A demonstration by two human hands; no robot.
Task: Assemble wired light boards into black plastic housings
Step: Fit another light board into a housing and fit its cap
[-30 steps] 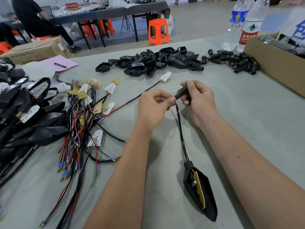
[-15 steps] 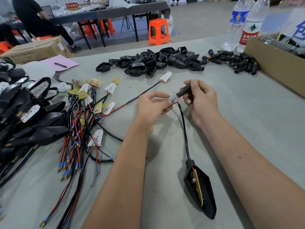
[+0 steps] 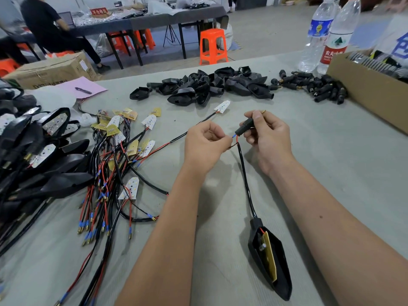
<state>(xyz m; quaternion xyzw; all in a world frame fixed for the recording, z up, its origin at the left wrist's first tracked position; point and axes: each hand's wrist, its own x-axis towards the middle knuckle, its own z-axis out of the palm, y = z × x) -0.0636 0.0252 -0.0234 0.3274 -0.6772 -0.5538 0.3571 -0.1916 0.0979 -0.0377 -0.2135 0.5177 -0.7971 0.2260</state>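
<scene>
Lying near the person on the table, the black housing has a yellow light board standing on its edge inside. Its cable runs up to the hands. The wire tips have slid out of the small black sleeve, so they need threading again. The left hand pinches the wires; the right hand grips the sleeve.

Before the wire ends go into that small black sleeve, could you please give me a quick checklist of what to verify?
1. Right hand grips the black sleeve: ok.
2. Left hand pinches the wire ends: ok.
3. Wire ends inside the sleeve: not ok, still outside its mouth.
4. Cable runs free to the housing: ok.
5. Light board seated flat in the housing: not ok, it stands on edge.
6. Sleeve bore clear: cannot tell.
</scene>
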